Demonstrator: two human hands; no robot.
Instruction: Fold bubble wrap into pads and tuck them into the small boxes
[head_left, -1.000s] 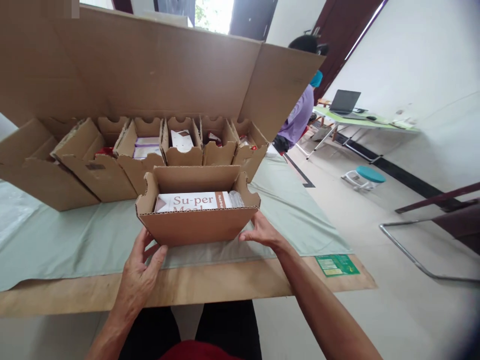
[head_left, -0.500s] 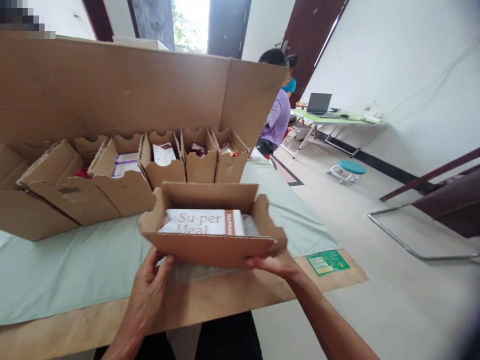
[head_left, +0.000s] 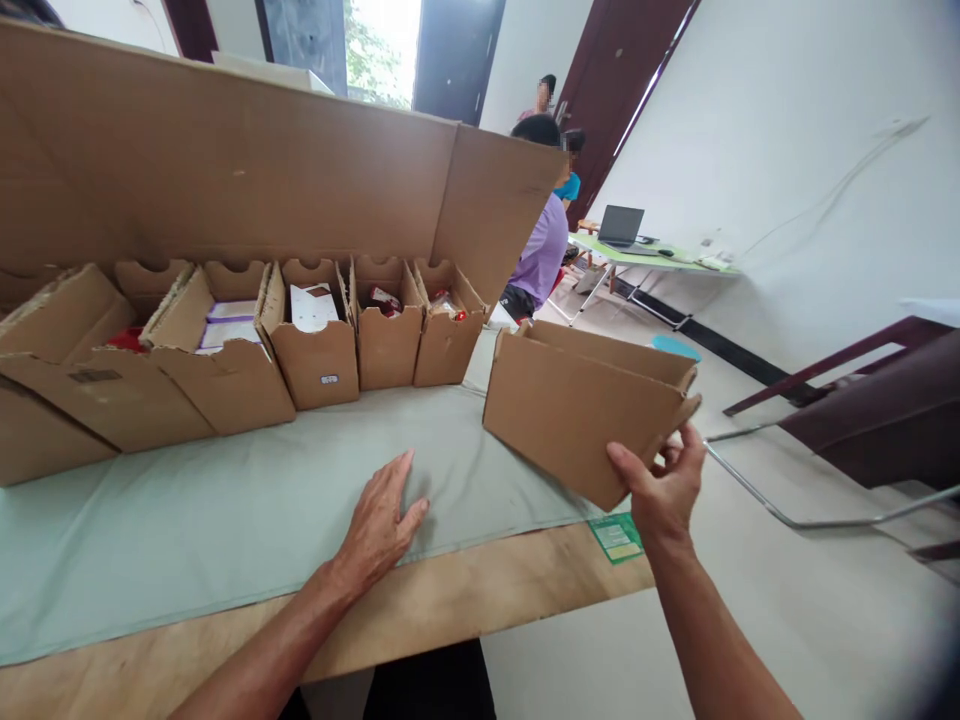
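My right hand (head_left: 667, 480) grips the near right corner of an open-topped cardboard box (head_left: 577, 410), thumb on its front wall and fingers round its end. The box is tilted near the right end of the table, and its contents are hidden behind the front wall. My left hand (head_left: 382, 515) is apart from the box, above the pale green cloth (head_left: 315, 490), fingers stretched out and holding nothing. Beyond it stands a row of similar cardboard boxes; one holds a white carton (head_left: 313, 308), another white packs with purple edges (head_left: 229, 325).
A tall cardboard panel (head_left: 300, 170) stands behind the row. A person in a purple shirt (head_left: 541, 245) sits past its right end. Further off are a table with a laptop (head_left: 621, 226), a blue stool (head_left: 675, 347) and a metal-framed chair (head_left: 787, 515).
The box has moved right and turned, so the white "Su-per Meal" carton inside is out of sight. My left hand has let go; my right hand now holds the box's right end.
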